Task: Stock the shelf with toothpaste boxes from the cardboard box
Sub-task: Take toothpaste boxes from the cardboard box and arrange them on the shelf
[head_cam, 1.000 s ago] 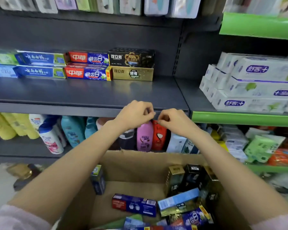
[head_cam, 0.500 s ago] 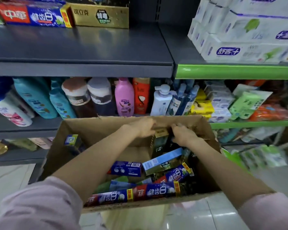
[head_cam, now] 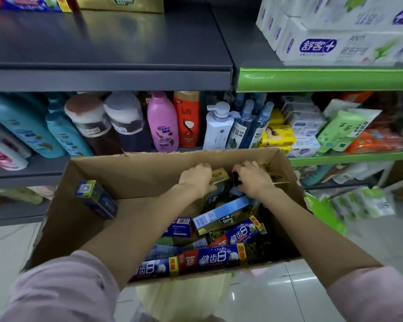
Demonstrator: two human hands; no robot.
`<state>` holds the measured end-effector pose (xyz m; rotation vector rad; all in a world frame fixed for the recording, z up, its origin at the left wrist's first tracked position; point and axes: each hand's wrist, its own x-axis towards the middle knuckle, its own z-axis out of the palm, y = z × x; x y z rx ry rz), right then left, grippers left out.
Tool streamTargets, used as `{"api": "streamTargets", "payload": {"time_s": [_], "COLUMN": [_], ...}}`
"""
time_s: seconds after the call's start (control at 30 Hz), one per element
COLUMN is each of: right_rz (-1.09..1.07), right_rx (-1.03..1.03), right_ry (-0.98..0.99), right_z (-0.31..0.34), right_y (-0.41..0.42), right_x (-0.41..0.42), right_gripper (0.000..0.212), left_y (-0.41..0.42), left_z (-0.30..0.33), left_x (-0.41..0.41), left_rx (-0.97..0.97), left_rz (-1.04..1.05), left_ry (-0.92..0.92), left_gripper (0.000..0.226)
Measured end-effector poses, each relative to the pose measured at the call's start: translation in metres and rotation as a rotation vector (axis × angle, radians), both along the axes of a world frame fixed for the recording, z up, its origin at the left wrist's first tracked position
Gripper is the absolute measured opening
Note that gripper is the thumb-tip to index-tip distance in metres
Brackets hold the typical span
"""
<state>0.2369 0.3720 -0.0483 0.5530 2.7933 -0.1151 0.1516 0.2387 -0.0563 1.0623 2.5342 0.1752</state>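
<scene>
Head view: both hands (head_cam: 226, 180) grip upright toothpaste boxes (head_cam: 219, 175) inside the cardboard box (head_cam: 135, 173).

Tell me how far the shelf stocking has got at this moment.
Done: a few toothpaste boxes sit at the back of the grey shelf. In hand: left hand grips a gold box, right hand a black box, both inside the cardboard box. Left: many boxes remain inside.
</scene>
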Motion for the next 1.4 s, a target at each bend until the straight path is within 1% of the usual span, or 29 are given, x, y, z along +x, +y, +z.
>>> {"api": "streamTargets", "payload": {"time_s": [0.07,0.2,0.3,0.37,0.47,0.57,0.6,0.63,0.67,0.7,0.73,0.83,0.9,0.97,1.07,1.23,1.33,1.4], "right_rz": [-0.037,-0.106,-0.096,-0.086,-0.079,-0.074,-0.074,-0.065,-0.059,-0.059,-0.068,-0.09,-0.115,-0.142,-0.182,-0.234,-0.207,-0.179], "right_rx": [-0.109,-0.321,-0.38,-0.395,-0.428,-0.488,-0.518,-0.544,-0.572,-0.602,-0.625,-0.663,-0.703,-0.78,-0.907,-0.977,-0.965,-0.92], "right_ry": [0.039,0.184,0.289,0.362,0.459,0.571,0.601,0.63,0.657,0.684,0.718,0.861,0.939,0.992,1.068,1.282,1.348,1.374], "right_z": [0.007,0.026,0.041,0.056,0.083,0.108,0.115,0.123,0.13,0.137,0.144,0.167,0.18,0.191,0.209,0.241,0.261,0.277], "right_y": [-0.002,-0.017,-0.036,-0.048,-0.069,-0.09,-0.098,-0.106,-0.113,-0.12,-0.128,-0.146,-0.154,-0.161,-0.168,-0.163,-0.154,-0.147], "right_x": [-0.001,-0.007,-0.014,-0.019,-0.023,-0.025,-0.026,-0.027,-0.029,-0.03,-0.031,-0.03,-0.027,-0.028,-0.034,-0.057,-0.08,-0.099], "right_gripper": [0.047,0.04,0.032,0.032,0.041,0.037,0.037,0.038,0.039,0.039,0.04,0.035,0.033,0.036,0.047,0.036,0.027,0.03], "left_y": [-0.012,-0.039,-0.06,-0.077,-0.107,-0.135,-0.142,-0.148,-0.154,-0.16,-0.167,-0.183,-0.195,-0.204,-0.208,-0.202,-0.189,-0.179], "left_z": [0.01,0.037,0.059,0.076,0.097,0.115,0.121,0.127,0.134,0.14,0.148,0.172,0.19,0.209,0.235,0.275,0.285,0.289], "left_x": [-0.003,-0.009,-0.015,-0.023,-0.037,-0.041,-0.042,-0.043,-0.044,-0.044,-0.043,-0.035,-0.031,-0.032,-0.039,-0.056,-0.08,-0.098], "left_rx": [0.1,0.275,0.433,0.562,0.785,0.957,0.975,0.969,0.948,0.917,0.892,0.878,0.901,0.924,0.939,0.976,0.927,0.92], "left_rz": [0.083,0.172,0.25,0.296,0.352,0.384,0.393,0.402,0.4,0.392,0.38,0.329,0.319,0.32,0.261,0.131,0.131,0.141], "left_ry": [-0.02,0.088,0.073,-0.029,-0.294,-0.446,-0.469,-0.465,-0.412,-0.316,-0.193,0.139,0.286,0.355,0.434,0.51,0.536,0.551], "left_gripper": [0.053,0.049,0.045,0.036,0.022,0.009,0.009,0.019,0.03,0.039,0.043,0.04,0.038,0.038,0.038,0.042,0.04,0.04]}}
